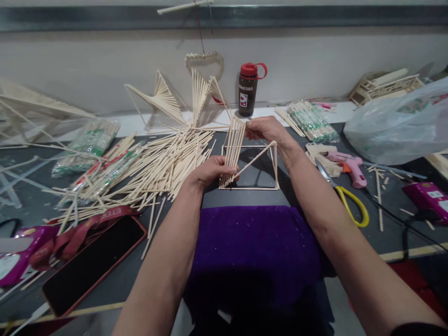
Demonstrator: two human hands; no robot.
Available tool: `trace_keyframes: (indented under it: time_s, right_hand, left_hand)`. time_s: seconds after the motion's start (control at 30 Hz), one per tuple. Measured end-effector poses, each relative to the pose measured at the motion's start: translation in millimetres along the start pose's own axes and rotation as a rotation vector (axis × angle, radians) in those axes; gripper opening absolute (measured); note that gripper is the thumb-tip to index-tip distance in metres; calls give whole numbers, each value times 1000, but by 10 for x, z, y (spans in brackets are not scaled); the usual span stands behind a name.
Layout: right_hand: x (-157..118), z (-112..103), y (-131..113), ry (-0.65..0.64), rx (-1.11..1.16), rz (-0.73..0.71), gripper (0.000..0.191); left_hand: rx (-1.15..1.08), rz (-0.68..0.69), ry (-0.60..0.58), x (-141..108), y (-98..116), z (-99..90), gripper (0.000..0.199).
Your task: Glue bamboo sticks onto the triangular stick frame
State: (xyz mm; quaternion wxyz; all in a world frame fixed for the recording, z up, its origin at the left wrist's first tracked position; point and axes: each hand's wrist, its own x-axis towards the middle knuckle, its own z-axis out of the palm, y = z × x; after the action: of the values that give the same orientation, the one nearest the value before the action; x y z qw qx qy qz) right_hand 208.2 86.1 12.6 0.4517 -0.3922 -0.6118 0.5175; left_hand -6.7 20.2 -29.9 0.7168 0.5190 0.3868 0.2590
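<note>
A small open frame of thin wooden sticks stands on the dark table, with a slanted row of sticks side by side along its left part. A single stick slopes up to its right corner. My left hand is closed around the lower end of the row, thumb in front. At the row's top end, the fingers of my right hand are pinched together against the sticks; their tips are partly hidden. To the left lies a large heap of loose wooden sticks.
A pink glue gun and yellow-handled scissors lie at right, near a plastic bag. A bottle stands behind. A phone lies front left, a purple cloth in front. Twisted stick models stand at the back.
</note>
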Motion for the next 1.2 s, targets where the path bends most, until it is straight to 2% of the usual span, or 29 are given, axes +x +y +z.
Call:
trace_keyframes:
  time_s: [0.97, 1.2]
  right_hand:
    - [11, 1, -5, 32, -28, 28, 22]
    - [11, -10, 3, 7, -65, 1, 23]
  left_hand:
    - [-7, 23, -17, -3, -15, -1, 21]
    - [-16, 25, -25, -11, 2, 20, 21]
